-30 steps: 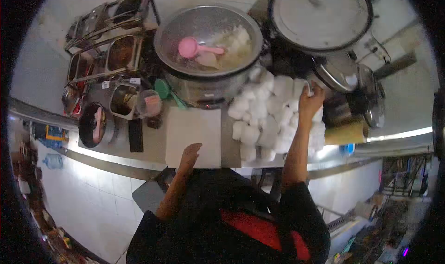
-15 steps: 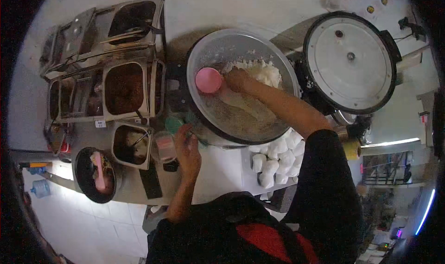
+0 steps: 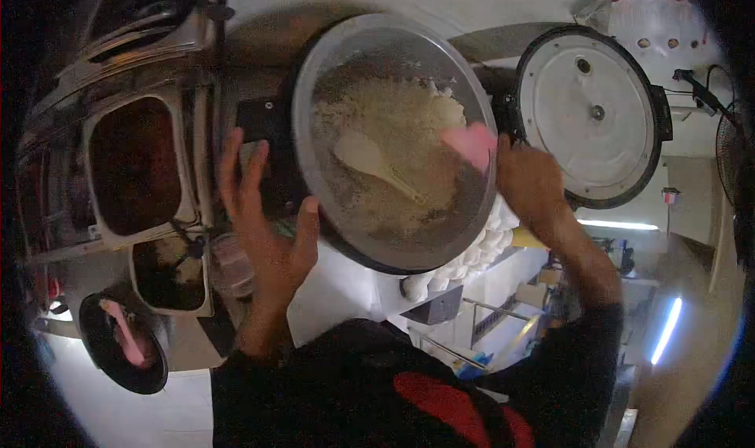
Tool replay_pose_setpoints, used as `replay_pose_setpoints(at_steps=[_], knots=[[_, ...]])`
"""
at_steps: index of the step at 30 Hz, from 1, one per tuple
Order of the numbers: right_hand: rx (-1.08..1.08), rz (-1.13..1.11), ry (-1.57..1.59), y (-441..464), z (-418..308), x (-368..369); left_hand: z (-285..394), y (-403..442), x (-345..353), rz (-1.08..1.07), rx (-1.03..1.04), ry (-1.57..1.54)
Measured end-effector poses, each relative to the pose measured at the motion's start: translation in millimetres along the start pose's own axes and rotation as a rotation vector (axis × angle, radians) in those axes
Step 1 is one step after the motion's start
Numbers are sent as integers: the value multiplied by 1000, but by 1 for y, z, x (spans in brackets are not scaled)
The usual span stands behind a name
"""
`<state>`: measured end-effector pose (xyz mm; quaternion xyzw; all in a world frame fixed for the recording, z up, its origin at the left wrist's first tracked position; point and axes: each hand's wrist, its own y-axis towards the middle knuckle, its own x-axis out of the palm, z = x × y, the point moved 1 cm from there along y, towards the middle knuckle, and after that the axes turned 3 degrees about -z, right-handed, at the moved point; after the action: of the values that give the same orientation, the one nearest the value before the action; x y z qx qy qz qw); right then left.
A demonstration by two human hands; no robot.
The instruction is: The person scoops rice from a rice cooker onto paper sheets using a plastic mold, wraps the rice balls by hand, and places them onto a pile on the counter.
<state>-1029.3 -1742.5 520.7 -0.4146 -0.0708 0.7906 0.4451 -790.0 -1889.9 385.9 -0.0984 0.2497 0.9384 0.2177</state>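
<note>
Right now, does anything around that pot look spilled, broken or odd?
Nothing looks plainly spilled or broken. Mildly odd: the pale paddle lies loose inside the pot, handle and all, so it could get messy. The pink scoop in the right hand is too blurred to judge.

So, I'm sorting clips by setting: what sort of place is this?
Probably a restaurant or food-stall kitchen: a large pot holds rice with a paddle lying on it, and metal food pans stand to its left.
</note>
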Motion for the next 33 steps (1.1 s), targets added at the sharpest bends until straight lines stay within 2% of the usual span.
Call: replay_pose_setpoints(at_steps=[2, 4, 7, 8, 11, 15, 20, 26, 29, 30, 32, 33], knots=[[-39, -48, -4, -4, -4, 17, 6, 5, 3, -16, -30, 43], [-205, 43, 100, -3, -22, 27, 9, 4, 3, -41, -72, 30], [-389, -8, 94, 8, -20, 34, 15, 7, 2, -83, -56, 131], [-333, -20, 181, 13, -26, 37, 15, 6, -1, -86, -76, 121], [-406, -11, 201, 20, -36, 40, 15, 7, 1, -59, -98, 93], [-509, -32, 393, 19, -49, 12, 16, 6, 2, -28, -106, 79], [-561, -253, 217, 35, -55, 27, 17, 6, 3, -1, -105, 78], [-941, -8, 433, 66, -27, 68, 15, 6, -3, 3, -78, 85], [-631, -236, 881, 26, 0, 32, 29, 7, -3, 65, -58, 179], [-528, -280, 1031, 16, 9, 31, 39, 7, -2, 43, 7, 134], [-345, -325, 1336, 5, 24, 47, 70, 5, 5, -21, 136, 48], [-308, -250, 1550, -2, 21, 56, 84, 4, 20, -160, 61, -73]])
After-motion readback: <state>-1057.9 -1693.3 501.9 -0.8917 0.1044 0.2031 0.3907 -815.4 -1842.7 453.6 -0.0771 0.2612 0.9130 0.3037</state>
